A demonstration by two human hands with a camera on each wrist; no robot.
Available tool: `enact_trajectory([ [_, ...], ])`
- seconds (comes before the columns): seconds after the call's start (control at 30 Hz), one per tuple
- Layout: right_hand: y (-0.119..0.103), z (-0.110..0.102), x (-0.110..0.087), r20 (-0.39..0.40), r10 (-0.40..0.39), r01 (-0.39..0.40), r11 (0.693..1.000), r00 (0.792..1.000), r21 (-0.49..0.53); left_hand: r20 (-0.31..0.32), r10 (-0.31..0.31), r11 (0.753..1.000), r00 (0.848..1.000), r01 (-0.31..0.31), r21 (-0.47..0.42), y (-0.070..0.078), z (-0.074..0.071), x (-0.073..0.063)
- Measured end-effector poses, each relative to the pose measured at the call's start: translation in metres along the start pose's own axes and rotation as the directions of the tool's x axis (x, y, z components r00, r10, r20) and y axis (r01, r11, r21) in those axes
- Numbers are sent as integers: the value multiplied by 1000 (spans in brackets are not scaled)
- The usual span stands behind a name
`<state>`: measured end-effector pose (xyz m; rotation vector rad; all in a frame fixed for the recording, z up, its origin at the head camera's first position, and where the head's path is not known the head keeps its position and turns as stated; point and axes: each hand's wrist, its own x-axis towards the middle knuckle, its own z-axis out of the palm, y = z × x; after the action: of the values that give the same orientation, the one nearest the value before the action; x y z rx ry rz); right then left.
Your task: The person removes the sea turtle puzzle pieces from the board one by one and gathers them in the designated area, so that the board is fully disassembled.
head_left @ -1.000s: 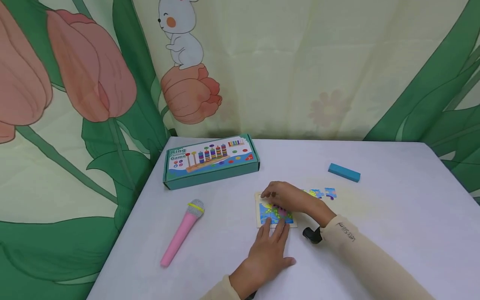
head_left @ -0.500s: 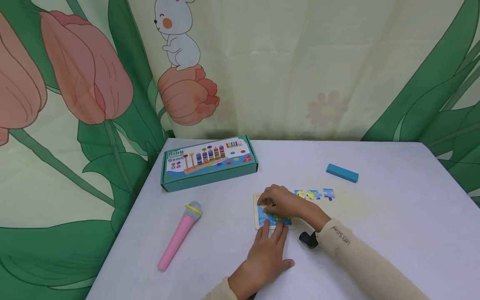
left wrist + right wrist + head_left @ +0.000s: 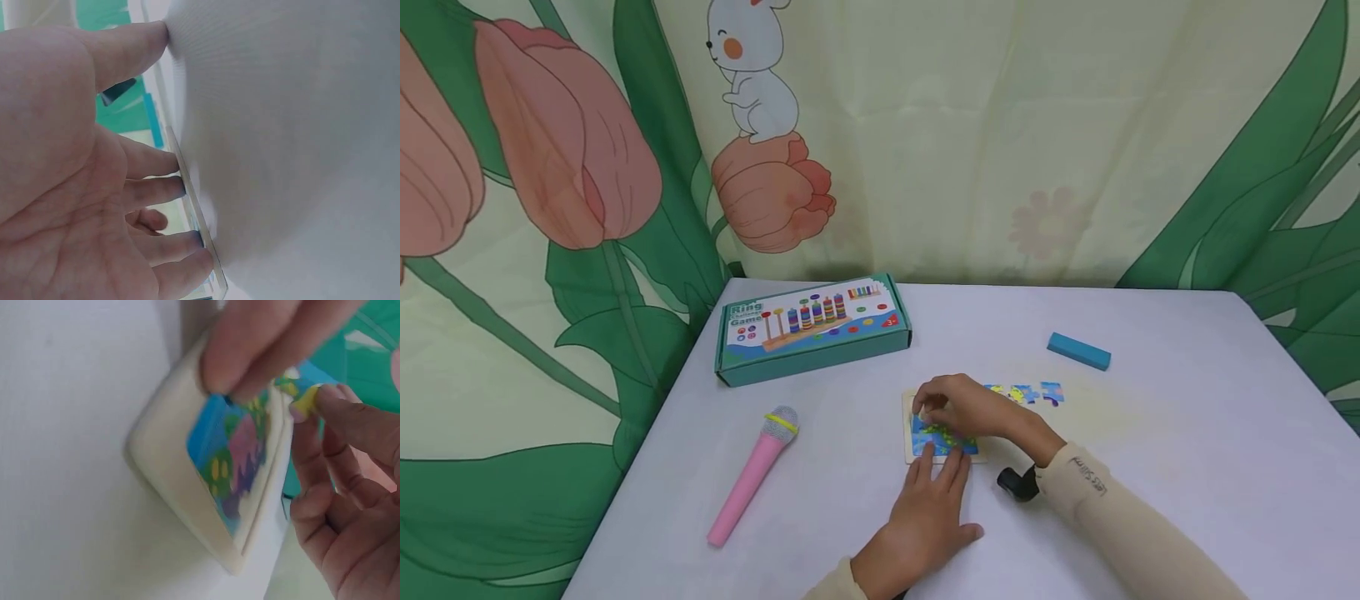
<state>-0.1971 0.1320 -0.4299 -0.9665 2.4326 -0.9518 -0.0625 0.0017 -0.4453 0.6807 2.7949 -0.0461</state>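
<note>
A small wooden jigsaw puzzle board [image 3: 907, 446] with a blue, green and pink picture lies on the table. My left hand [image 3: 921, 521] holds its fingers straight, with the fingertips on the board's near edge; the left wrist view shows these fingers [image 3: 156, 194] at the rim. Over the board's far part is my right hand [image 3: 973, 408], its fingers bent. In the right wrist view, thumb and fingers pinch a yellow and blue puzzle piece [image 3: 306, 403] at the inner side of the frame [image 3: 181, 494]. The right hand hides much of the board in the head view.
Several loose puzzle pieces [image 3: 1024, 393] lie in a row right of the board's far side. A pink toy microphone [image 3: 748, 483] is at left, a green game box [image 3: 812, 329] behind it, and a blue block [image 3: 1078, 351] at back right. A patterned curtain [image 3: 940, 150] hangs behind.
My right hand has shifted slightly over the board, its fingers drawing in at the far left part. My left hand stays at the near edge. The whole view has drifted a little.
</note>
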Motion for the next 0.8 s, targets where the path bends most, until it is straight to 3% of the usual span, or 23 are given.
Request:
enact_trajectory([
  [0.2, 8, -25, -15, -57, 22, -20, 1000, 998, 22, 12, -8, 999, 1000, 8, -44, 0, -1, 0],
  [0.43, 32, -57, -41, -59, 137, -138, 990, 989, -17, -18, -22, 999, 1000, 21, -46, 2, 0, -1],
  [0.67, 45, -52, -58, 15, 190, -190, 982, 982, -1, 1, -24, 1000, 1000, 24, -9, 2, 2, -1],
  [0.8, 44, -48, -58, 13, 200, -200, 980, 980, -15, 5, -23, 1000, 1000, 23, -2, 2, 2, 1],
])
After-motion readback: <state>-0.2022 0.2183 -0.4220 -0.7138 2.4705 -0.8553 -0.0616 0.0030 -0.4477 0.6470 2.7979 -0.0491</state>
